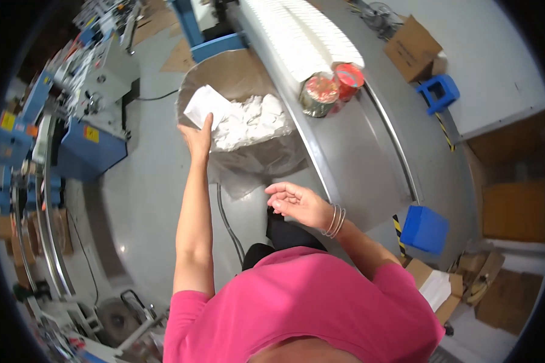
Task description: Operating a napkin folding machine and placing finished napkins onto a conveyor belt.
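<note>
My left hand (197, 138) reaches out over the rim of a large bin with a translucent plastic liner (257, 166). It is closed on a flat white sheet (207, 104), the thumb lying along its near edge. Whether the sheet is paper or cloth I cannot tell. Crumpled white pieces (248, 124) fill the bin beside and below it. In front of my body hangs my right hand (301, 204), its fingers loosely bent and apart, with nothing visible in it. Thin bangles circle that wrist, close to the edge of a metal table.
On the metal table (369, 151) at the right lie long white ribbed rows (309, 33) and two round red-topped packages (320, 94). Blue-grey machines (88, 148) line the left. A cable (224, 218) crosses the floor. Blue stools (426, 228) and cardboard boxes (413, 48) stand at the right.
</note>
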`<state>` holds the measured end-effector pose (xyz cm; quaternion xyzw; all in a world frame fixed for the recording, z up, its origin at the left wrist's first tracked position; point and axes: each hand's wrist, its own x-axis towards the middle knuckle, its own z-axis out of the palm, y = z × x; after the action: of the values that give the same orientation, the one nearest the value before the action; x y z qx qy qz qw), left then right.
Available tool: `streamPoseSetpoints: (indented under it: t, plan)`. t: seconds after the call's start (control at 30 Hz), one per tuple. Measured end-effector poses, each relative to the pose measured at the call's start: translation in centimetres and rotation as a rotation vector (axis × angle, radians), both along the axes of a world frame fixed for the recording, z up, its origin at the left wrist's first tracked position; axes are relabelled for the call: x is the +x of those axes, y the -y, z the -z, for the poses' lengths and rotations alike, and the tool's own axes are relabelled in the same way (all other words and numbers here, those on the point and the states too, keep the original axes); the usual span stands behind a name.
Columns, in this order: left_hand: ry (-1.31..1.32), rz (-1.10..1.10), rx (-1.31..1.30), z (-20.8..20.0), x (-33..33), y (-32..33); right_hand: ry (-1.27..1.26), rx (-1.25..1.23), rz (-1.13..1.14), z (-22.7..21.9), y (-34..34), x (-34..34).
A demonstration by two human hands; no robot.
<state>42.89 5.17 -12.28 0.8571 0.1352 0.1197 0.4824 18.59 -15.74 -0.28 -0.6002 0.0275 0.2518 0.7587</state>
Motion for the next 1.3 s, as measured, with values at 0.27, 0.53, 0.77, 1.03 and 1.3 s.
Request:
streamPoseSetpoints:
  t: [0.27, 0.53, 0.77, 1.03, 1.3]
  plan:
    - [0.444, 0.676, -0.104, -5.8, -10.5, 13.4, -0.044, -0.008, 0.374, -1.1, 3.3, -2.9]
    - [0.532, 1.085, -0.252, -10.0, -17.9, 19.4, -0.102, 0.058, 0.796, -1.5, 5.8, -11.2]
    - [0.449, 1.118, -0.062, -9.4, -19.6, 23.8, -0.008, 0.027, 0.833, -1.9, 12.2, -15.7]
    - [-0.223, 0.865, -0.158, -8.8, -16.0, 32.1, -0.033, 0.115, 1.151, 2.2, 30.3, -29.0]
    - [-0.303, 0.227, -0.436, -5.7, -11.7, 38.0, -0.081, 0.278, 0.933, 3.1, 47.0, -26.9]
